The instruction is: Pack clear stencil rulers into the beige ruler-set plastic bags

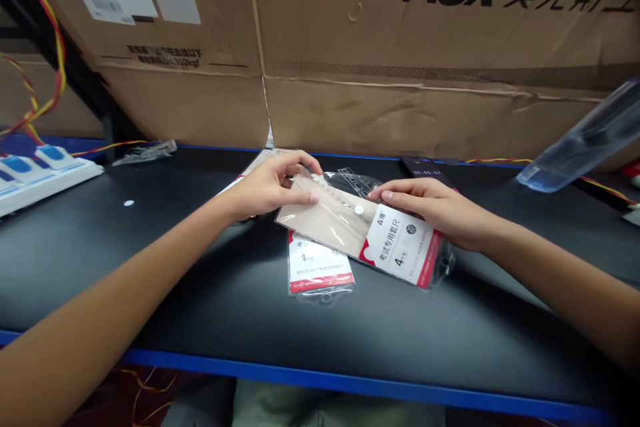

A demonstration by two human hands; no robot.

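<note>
A ruler set packet [325, 213] lies tilted between my hands, with a beige sleeve and a white-and-red label printed for exam use. My left hand [273, 187] pinches its left end between thumb and fingers. At its upper right edge, my right hand [430, 203] has thumb and forefinger close together on the packet; the other fingers are partly hidden. Beneath it, a second ruler set packet [320, 263] rests on the table, its label toward me. More packaging [255, 163] shows behind my left hand. Clear plastic with printed marks [353, 180] sticks out behind the held packet.
The black table [225, 320] has a blue front edge. A phone [427, 170] showing a timer lies behind my right hand. A white power strip [45, 177] and crumpled plastic [147, 152] are at left. A clear plastic sleeve [575, 147] leans at right. Large cardboard boxes [400, 107] stand behind.
</note>
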